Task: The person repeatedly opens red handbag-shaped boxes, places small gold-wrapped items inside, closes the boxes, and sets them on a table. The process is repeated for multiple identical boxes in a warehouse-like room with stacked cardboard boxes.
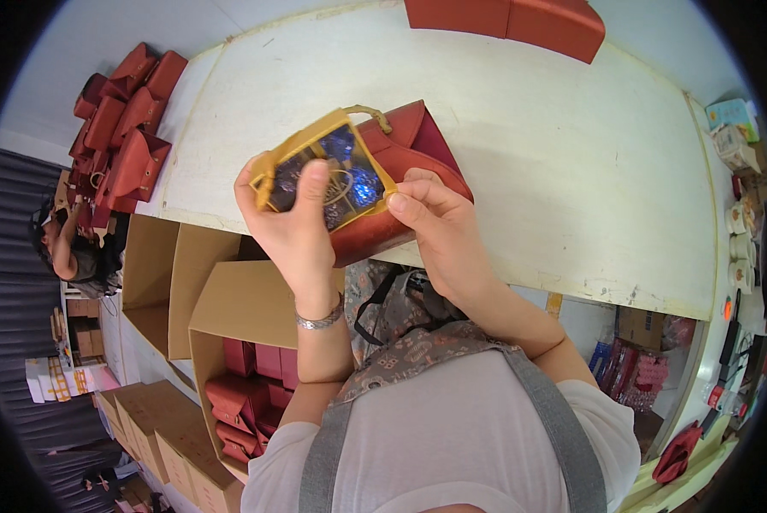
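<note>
My left hand [292, 209] grips a small yellow-edged package [340, 137] by its left side, thumb across the front. Dark and shiny blue pieces show inside it, with a yellow cord at its top. My right hand [417, 205] pinches the package's right corner between thumb and fingers. Behind the package a red flap bag [430, 158] lies on the white table [571, 154] near its front edge, partly hidden by the package and my hands.
Red bags [135, 162] pile up at the table's left end; red boxes [503, 21] lie at the back. A co-worker [67, 248] is at the left. Cardboard cartons [242, 291], some holding red bags, stand below left. Small goods [734, 128] line the right side.
</note>
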{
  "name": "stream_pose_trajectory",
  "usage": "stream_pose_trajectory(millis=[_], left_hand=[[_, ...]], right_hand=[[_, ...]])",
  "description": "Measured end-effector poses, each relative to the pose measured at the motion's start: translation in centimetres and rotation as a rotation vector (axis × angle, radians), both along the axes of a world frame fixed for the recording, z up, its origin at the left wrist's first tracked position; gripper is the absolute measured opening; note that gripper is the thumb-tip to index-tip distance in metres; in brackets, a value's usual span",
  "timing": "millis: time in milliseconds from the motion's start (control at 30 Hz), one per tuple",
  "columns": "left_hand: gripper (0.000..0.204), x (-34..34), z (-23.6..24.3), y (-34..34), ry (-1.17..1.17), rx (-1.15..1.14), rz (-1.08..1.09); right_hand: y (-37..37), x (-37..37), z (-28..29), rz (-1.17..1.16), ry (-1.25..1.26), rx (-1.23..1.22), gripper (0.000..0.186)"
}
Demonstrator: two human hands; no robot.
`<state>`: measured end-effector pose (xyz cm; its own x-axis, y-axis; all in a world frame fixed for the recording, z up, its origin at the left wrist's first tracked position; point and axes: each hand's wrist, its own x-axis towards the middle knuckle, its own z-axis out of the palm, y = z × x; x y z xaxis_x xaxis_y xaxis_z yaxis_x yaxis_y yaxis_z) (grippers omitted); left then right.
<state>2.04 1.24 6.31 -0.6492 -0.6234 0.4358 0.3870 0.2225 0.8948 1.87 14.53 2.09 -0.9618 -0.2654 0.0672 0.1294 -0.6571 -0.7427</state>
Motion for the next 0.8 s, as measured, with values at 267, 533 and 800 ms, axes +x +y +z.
stream_pose_trajectory(millis=[267, 533, 800], left_hand=[[0.038, -0.4, 0.4, -3.2, -0.03, 0.879, -0.414], [0.032, -0.4, 0.3, -4.0, -0.071, 1.039, -0.526], [0.037, -1.1, -1.6, -4.2, -0.046, 0.731, -0.5]], right_hand=[[0.5, 0.0, 0.2, 0.268, -0.027, -0.069, 0.017], [0.1, -0.4, 0.3, 0.266, 0.119, -0.019, 0.016], [0.0, -0.8, 0.0, 0.257, -0.046, -0.256, 0.016]])
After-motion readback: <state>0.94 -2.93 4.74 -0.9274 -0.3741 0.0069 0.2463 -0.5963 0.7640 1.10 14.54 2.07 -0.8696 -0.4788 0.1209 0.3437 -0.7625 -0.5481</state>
